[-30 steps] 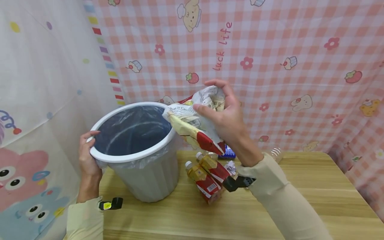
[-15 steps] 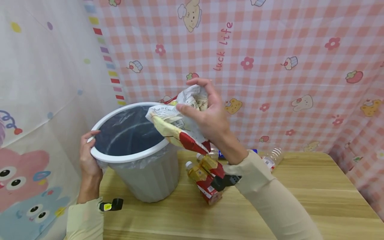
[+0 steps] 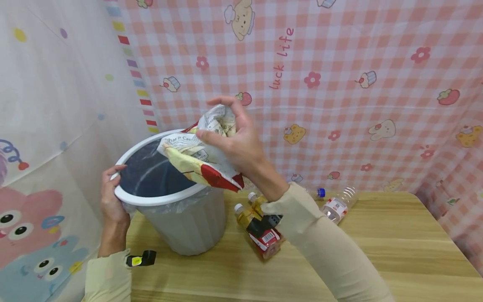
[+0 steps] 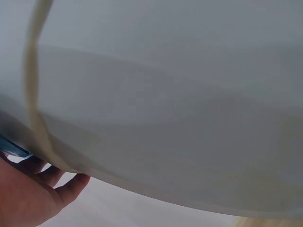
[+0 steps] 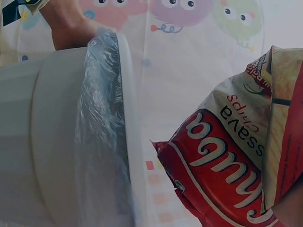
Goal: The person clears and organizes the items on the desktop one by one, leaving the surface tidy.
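My right hand [image 3: 237, 144] grips a crumpled chip bag [image 3: 192, 157], red and cream outside, with printed white and cream panels facing me. The bag overlaps the right part of the trash can's opening in the head view. In the right wrist view, large lettering and "chips" show on the chip bag [image 5: 222, 156]. A light grey trash can [image 3: 192, 226] with a white rim and a clear liner [image 5: 102, 94] stands on the left of the table. My left hand [image 3: 113, 201] holds its rim on the left side, fingertips over the edge; in the left wrist view the fingers [image 4: 71, 189] curl at the wall.
Two bottles with white caps, one a red-labelled bottle [image 3: 260, 235], lie right of the can, partly behind my right wrist. A clear plastic bottle [image 3: 337, 205] and a blue cap [image 3: 321, 193] are farther right on the wooden table [image 3: 396, 247]. A checked curtain [image 3: 339, 105] hangs behind.
My right hand has moved left with the chip bag, from beside the can to over its rim. The clear bottle and blue cap have come into view. The left hand stays put.
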`<state>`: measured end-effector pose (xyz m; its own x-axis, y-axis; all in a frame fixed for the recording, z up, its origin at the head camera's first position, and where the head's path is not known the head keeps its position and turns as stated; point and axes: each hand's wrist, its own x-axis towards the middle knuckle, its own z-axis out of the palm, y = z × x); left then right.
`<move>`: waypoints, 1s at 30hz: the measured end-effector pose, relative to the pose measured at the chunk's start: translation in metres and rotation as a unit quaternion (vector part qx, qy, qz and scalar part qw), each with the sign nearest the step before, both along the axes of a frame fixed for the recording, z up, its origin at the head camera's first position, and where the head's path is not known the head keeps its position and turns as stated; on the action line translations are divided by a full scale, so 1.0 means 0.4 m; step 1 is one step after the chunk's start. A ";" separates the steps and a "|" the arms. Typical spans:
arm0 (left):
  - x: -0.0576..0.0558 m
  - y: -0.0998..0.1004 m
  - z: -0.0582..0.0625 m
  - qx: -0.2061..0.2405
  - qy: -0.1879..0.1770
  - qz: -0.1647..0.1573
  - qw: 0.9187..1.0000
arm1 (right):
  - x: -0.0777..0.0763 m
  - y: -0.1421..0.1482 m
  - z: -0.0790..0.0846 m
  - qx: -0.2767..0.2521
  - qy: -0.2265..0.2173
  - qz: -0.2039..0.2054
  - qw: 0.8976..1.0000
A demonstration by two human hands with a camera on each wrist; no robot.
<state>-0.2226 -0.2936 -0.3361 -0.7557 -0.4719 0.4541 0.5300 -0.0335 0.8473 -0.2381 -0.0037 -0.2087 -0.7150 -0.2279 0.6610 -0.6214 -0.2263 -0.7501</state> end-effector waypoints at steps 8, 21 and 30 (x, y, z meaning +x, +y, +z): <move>0.002 0.000 -0.001 -0.007 -0.002 0.004 1.000 | -0.015 -0.042 -0.015 0.023 -0.018 0.014 0.999; 0.000 -0.003 -0.001 0.000 0.009 -0.004 1.000 | -0.036 -0.095 -0.041 0.044 -0.055 0.039 0.997; -0.004 -0.002 -0.003 0.012 0.022 -0.003 1.000 | -0.060 -0.126 -0.070 0.083 -0.055 0.035 0.994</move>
<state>-0.2243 -0.2944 -0.3372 -0.7387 -0.4780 0.4751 0.5661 -0.0575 0.8223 -0.2621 -0.0542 -0.2367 -0.7587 -0.3794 0.5296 -0.5210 -0.1347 -0.8429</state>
